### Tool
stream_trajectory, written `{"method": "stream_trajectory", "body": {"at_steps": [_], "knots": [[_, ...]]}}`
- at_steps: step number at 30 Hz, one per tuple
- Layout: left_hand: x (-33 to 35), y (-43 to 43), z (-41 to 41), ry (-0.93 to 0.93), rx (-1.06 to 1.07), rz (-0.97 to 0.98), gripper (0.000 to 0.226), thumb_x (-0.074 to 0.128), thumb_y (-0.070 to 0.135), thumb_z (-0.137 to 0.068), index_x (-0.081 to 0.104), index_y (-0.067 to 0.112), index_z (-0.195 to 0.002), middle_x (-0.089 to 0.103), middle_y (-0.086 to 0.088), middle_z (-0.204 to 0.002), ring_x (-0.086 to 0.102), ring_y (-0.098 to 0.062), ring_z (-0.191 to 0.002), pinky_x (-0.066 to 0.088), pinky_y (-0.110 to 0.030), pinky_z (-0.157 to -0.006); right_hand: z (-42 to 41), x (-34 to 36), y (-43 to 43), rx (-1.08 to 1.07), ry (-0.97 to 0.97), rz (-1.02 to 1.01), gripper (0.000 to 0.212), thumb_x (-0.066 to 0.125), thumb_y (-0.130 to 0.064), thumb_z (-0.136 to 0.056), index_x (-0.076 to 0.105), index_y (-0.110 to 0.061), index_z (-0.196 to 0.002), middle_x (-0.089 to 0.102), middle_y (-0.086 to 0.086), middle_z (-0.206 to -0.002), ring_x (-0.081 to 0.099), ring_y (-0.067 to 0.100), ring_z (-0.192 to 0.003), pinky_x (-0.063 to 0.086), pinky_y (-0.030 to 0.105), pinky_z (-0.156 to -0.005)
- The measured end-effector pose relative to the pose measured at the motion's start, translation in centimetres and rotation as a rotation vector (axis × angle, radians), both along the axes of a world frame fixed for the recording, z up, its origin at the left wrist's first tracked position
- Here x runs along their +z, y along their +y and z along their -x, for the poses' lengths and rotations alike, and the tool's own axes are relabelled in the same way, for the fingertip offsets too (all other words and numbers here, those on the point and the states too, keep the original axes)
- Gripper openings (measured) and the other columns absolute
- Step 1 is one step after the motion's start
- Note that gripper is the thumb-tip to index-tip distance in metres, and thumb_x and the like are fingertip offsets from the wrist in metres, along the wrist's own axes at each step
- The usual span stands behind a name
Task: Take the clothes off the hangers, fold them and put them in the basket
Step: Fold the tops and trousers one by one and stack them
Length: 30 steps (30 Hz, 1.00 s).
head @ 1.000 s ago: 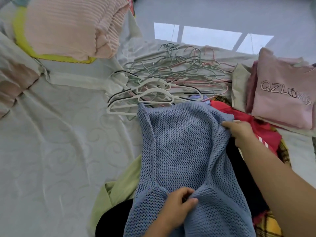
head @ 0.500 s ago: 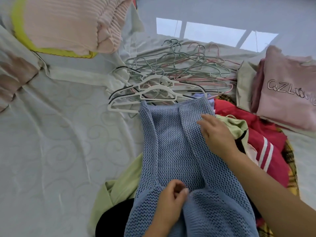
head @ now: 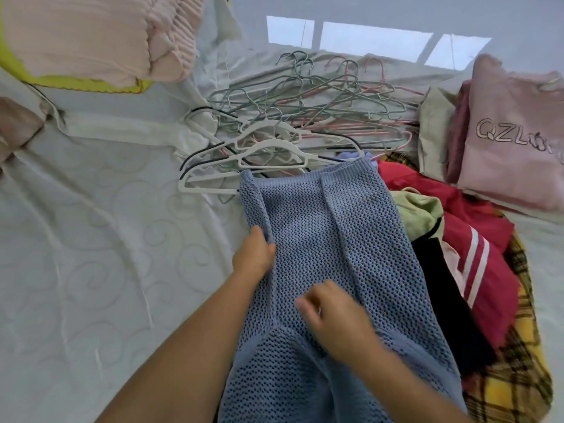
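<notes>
— Blue knit sweater (head: 329, 239) front and centre, laid lengthwise on the white sheet (head: 91, 254), with its ribbed band at the far end and both long sides folded inward.
— And the left hand (head: 254, 254)?
— It's at the sweater's left fold, fingers curled round that edge and gripping it. The right hand (head: 334, 319) sits on the middle of the knit, nearer the body, fingers bent. It's smeared by motion, so I can't tell whether it pinches the fabric or only lies on it.
— What's crowding them?
— Hangers, just past the ribbed band. Two white hangers (head: 265, 148) lie at the sweater's far edge, and behind them is a tangle of grey and pink wire hangers (head: 320, 99), too knotted to count.
— On the right?
— A heap right against the sweater: one light green piece (head: 418, 209), one black piece (head: 448, 300), one red garment (head: 488, 270) with white stripes, and yellow plaid cloth (head: 518, 377) underneath.
— Further out?
— At the far right, one pink sweatshirt (head: 512, 154) with lettering tops a folded stack. At the top left, pink ribbed clothes (head: 91, 35) sit folded over a yellow rim (head: 76, 83).
— Tally?
— Two hands, one sweater, two white hangers.
</notes>
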<state>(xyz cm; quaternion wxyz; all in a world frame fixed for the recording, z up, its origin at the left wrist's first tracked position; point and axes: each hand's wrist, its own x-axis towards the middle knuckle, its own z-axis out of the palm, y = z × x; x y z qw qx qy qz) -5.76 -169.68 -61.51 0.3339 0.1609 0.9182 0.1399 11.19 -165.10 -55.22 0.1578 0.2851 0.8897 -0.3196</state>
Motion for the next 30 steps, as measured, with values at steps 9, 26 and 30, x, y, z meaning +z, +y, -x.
{"method": "stream_trajectory", "body": {"at_steps": [9, 26, 30], "knots": [[3.1, -4.5, 3.7, -0.283, 0.670, -0.557, 0.022, 0.049, 0.004, -0.090, 0.049, 0.013, -0.070, 0.040, -0.006, -0.061, 0.033, -0.014, -0.046, 0.028, -0.020, -0.041, 0.2, 5.1, -5.6, 0.247, -0.104, 0.366, 0.022, 0.050, -0.034, -0.092, 0.049, -0.013, -0.099, 0.051, 0.013, -0.110, 0.047, 0.022, -0.098, 0.026, 0.032, -0.073], [2.6, -8.0, -12.7, 0.110, 0.102, -0.291, 0.054, 0.068, 0.020, -0.081, 0.046, -0.002, -0.126, 0.048, -0.019, -0.125, 0.043, -0.034, -0.118, 0.030, -0.036, -0.099, -13.6, 1.9, 4.4, -0.498, -0.078, 0.217, 0.022, 0.066, -0.025, -0.087, 0.049, -0.018, -0.098, 0.052, -0.003, -0.087, 0.051, 0.008, -0.076, 0.037, 0.026, -0.059], [4.4, -13.0, -18.8, 0.217, 0.092, -0.298, 0.053, 0.065, 0.032, -0.080, 0.051, 0.002, -0.122, 0.053, -0.014, -0.119, 0.051, -0.030, -0.110, 0.042, -0.040, -0.094, -16.6, 1.9, 3.0, -0.666, -0.028, 0.039, 0.043, 0.077, -0.022, -0.076, 0.051, -0.005, -0.106, 0.046, 0.004, -0.095, 0.049, 0.023, -0.088, 0.044, 0.037, -0.076]]}}
